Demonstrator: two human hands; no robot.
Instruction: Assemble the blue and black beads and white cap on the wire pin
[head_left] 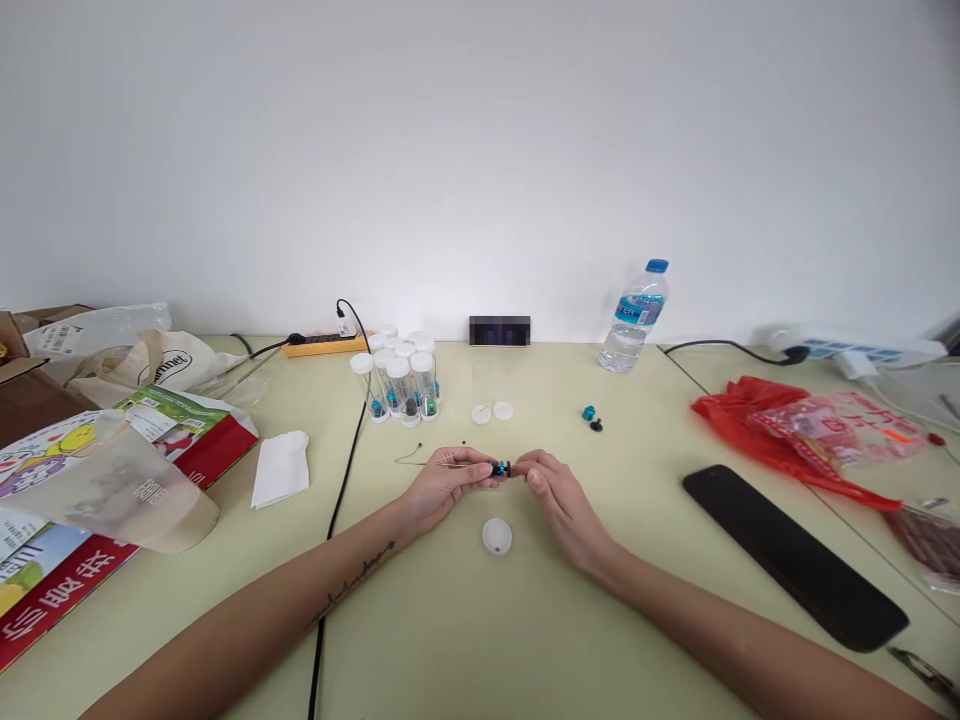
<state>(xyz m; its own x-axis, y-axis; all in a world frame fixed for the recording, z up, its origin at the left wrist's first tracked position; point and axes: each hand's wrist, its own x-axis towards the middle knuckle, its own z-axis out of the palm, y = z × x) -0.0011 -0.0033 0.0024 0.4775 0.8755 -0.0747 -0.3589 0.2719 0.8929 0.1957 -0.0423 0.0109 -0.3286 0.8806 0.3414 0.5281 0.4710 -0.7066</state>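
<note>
My left hand (442, 488) and right hand (559, 495) meet mid-desk (450, 620), fingers of both pinched on a small blue part (498, 467); a white cap (496, 537) lies just nearer.

The small blue-and-black part (500, 468) pinched between the left hand (444, 486) and right hand (561, 499) is too tiny to identify, and the fingertips cover its ends. Both forearms run off the bottom edge. Behind that part, the label on the dark box (499, 331) is blurred out. Left of it, the contents of the clear vials (397, 385) are only coloured specks. Far left of the part, the printed carton (67, 520) is cut by the frame edge and half covered by a cloudy plastic bag (112, 495). Far right, what fills the red bag (810, 425) cannot be made out.
</note>
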